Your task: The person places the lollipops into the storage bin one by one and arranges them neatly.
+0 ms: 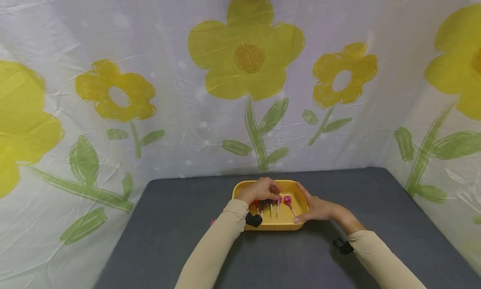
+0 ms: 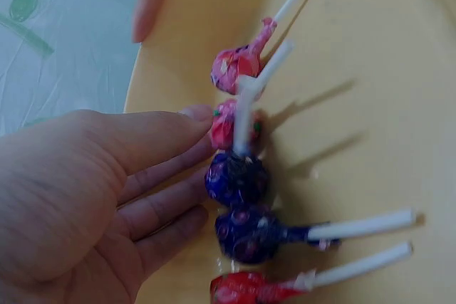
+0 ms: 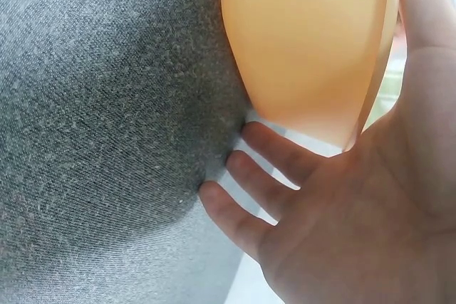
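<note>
A yellow tray holds a row of wrapped lollipops. My left hand reaches over its back rim and pinches a pink lollipop by its wrapped head, between thumb and fingers. Next to it lies another pink lollipop, its white stick slanting away. On the other side are a dark blue lollipop, a second blue lollipop and a red lollipop. At the tray's right end my right hand grips the wall, thumb at the front corner and fingers around the back.
A dark grey cloth-like tabletop lies under the tray. Left of the tray, a small pink thing shows partly behind my left sleeve. A flower-printed curtain hangs behind and at both sides.
</note>
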A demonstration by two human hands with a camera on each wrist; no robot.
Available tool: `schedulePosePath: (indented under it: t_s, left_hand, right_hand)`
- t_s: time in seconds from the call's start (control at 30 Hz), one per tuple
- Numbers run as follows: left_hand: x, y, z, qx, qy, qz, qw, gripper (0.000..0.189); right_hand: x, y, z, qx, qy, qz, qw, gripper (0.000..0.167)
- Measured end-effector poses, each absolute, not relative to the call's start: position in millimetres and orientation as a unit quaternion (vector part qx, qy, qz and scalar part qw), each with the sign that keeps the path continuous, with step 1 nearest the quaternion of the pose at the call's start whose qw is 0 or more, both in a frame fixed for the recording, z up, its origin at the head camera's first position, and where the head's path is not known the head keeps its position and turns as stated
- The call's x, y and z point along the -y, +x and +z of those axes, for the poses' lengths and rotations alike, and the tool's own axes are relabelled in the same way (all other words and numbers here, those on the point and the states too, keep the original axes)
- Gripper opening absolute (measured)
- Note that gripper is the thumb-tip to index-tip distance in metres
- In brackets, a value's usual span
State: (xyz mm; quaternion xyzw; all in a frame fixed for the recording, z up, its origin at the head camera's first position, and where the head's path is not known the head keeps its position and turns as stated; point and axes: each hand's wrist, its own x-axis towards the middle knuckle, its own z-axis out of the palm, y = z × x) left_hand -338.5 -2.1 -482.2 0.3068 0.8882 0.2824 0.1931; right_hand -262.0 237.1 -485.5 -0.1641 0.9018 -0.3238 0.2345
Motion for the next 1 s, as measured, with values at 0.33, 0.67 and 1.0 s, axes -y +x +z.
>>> schedulePosePath:
  t_s: [0.33,0.67,1.0]
  left_hand:
    - [-4,-338,-483,-0.891,0.311,0.272,0.191,0.026]
    - [-9,-337,-481,-0.894,0.314,0.257,0.19,0.026]
    - [-21,-340,-484,-0.865,0.364,0.279,0.203,0.029]
  right_hand:
    - [-237,-261,-484,-0.901,-0.162,-0.327,0.233,0.131]
    - [-238,-262,-484,-0.902,-0.162,-0.329,0.23,0.133]
    - [-238,-261,-484,-0.9,-0.17,-0.329,0.232,0.131]
